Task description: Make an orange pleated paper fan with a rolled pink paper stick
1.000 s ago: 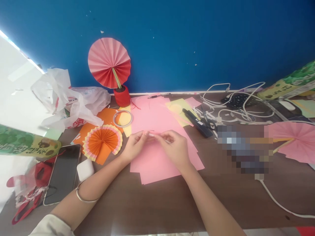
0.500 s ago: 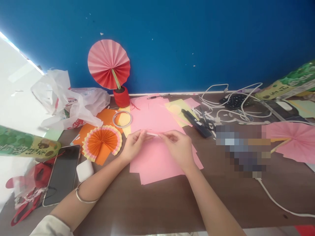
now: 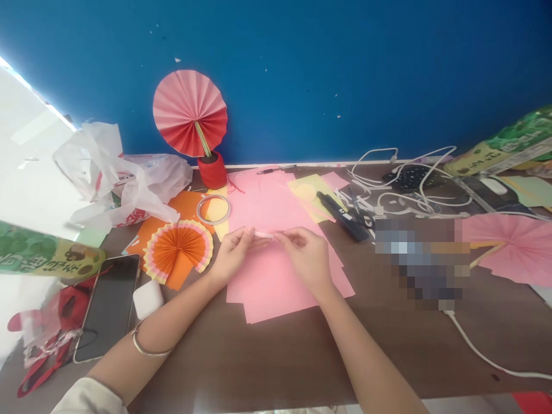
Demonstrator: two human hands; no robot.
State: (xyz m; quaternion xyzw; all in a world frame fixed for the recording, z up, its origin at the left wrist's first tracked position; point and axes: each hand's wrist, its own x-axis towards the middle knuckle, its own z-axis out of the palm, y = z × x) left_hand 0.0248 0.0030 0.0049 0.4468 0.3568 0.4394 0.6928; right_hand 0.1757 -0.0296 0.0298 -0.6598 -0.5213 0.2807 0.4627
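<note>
Between my two hands runs a thin, pale pink-white strip (image 3: 264, 235), apparently folded or rolled paper. My left hand (image 3: 235, 251) pinches its left end between thumb and fingers. At the other end, the thumb and fingertips of my right hand (image 3: 306, 253) are closed on it. Beneath both hands lie overlapping pink paper sheets (image 3: 276, 287). To the left of my left hand rests a pleated orange fan (image 3: 179, 247) with a yellow and pink border. A roll of tape (image 3: 214, 209) lies just behind it on orange and yellow paper.
At the back, a pink pleated paper disc (image 3: 190, 109) stands in a red pot (image 3: 212, 171). A phone (image 3: 107, 307) and white earbud case (image 3: 148, 299) lie left. Right are a black tool (image 3: 342, 215), white cables (image 3: 425, 184), a pixelated object (image 3: 418, 259) and a pink fan (image 3: 513, 247).
My right hand has shifted slightly to the left, towards my left hand. The strip stays held between them; the objects on the table look unmoved.
</note>
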